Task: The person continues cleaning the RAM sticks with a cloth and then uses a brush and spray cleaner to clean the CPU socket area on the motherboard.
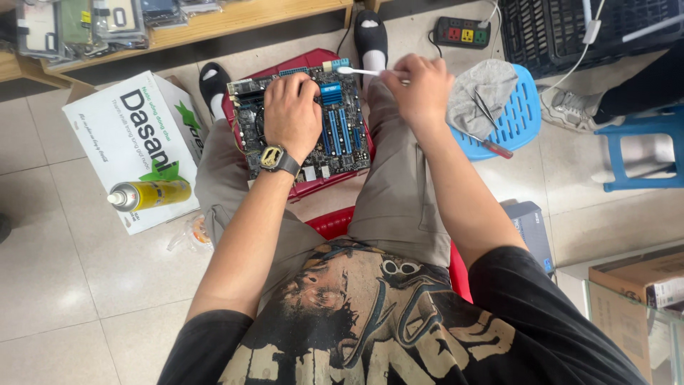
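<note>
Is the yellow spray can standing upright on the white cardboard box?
No, the yellow spray can lies on its side atop the white cardboard box.

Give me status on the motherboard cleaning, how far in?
Done: motherboard lies out on a red stool across the knees; spray can sits aside on a white box. In hand: left hand presses the board, right hand holds a white brush at its top edge. Left: cannot tell how much is brushed.
</note>
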